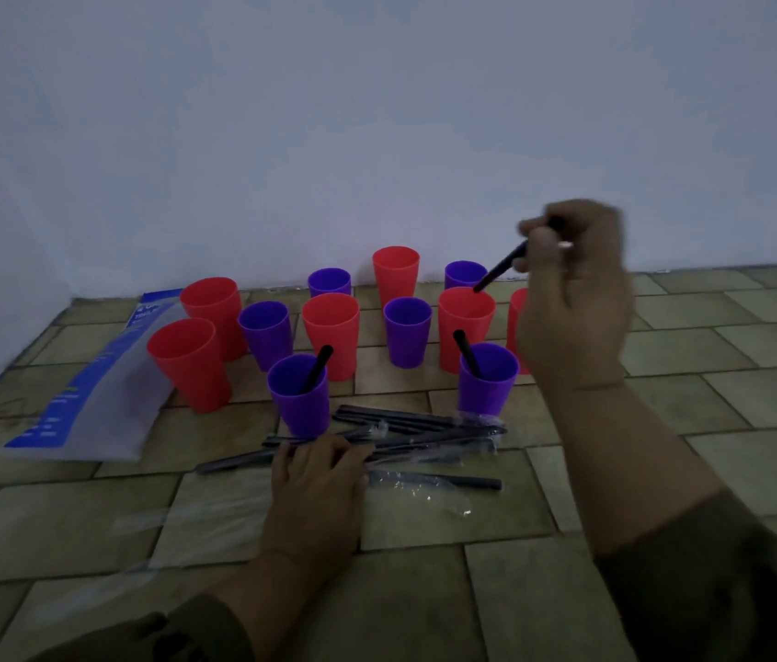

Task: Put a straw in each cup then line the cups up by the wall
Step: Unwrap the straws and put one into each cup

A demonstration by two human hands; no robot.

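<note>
A person's right hand (573, 298), fingers curled around the upper end of a black straw (501, 267), holds it slanted down to the left, its lower tip at the far rim of a red cup (465, 336) right of centre in the cluster. The left hand (319, 475) rests palm down, fingers relaxed, on a loose pile of straws (425, 430) lying on the tiled floor (711, 422) just in front of the cups. Two cups already carry a straw: the near left purple cup (300, 398) and the near right purple cup (487, 384), each with a dark straw leaning against its rim. The other red and purple cups stand upright and scattered between the pile and the pale wall (377, 112), the farthest of them close to its base; one red cup is mostly hidden behind the right hand. A blue-and-white packet (85, 394) lies flat at the left, touching the nearest red cup there. Clear wrapper scraps lie on the tiles near the left hand.
</note>
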